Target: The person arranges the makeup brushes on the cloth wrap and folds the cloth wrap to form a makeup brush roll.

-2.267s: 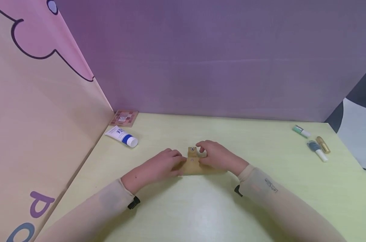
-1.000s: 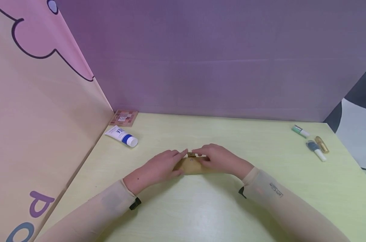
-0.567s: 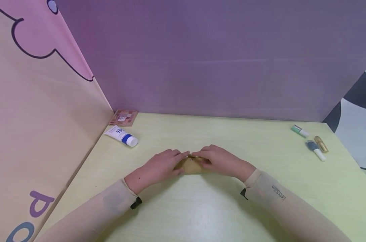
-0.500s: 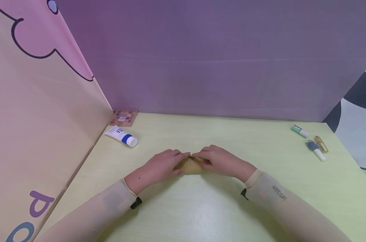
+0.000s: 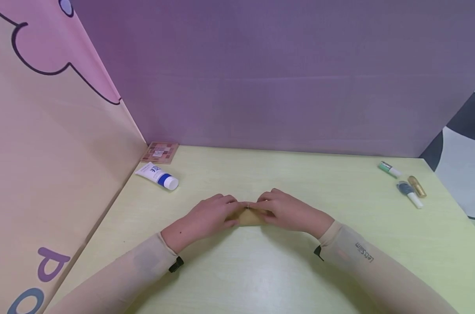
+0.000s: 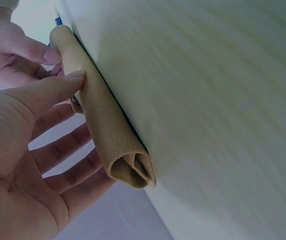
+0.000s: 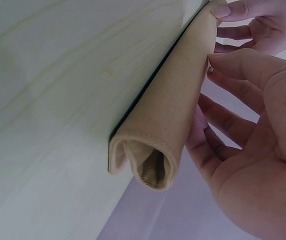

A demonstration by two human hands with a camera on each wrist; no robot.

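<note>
A tan soft pouch [image 5: 251, 219], rolled into a tube, lies on the table between both hands. Its near end in the left wrist view shows the pouch [image 6: 112, 125] with layers curled inside an open end. My left hand [image 5: 206, 216] holds its left part, thumb on the near side and fingers behind. From the right, my right hand [image 5: 291, 211] grips the pouch [image 7: 169, 95] the same way. Both index fingertips meet at the top middle, over the small flap with its metal snap. The flap is mostly hidden under those fingers.
At the back left lie a pink checkered palette [image 5: 161, 153] and a white tube [image 5: 157, 176] with a blue band. A green-and-white bottle [image 5: 389, 169], a dark bottle with a white cap [image 5: 410, 194] and a gold tube [image 5: 417, 186] lie at the right. Walls stand behind and left.
The snap flap, upright behind the pouch before, has been folded forward and down under both index fingers. The right hand's index finger has come in toward the left one. Other things stay put.
</note>
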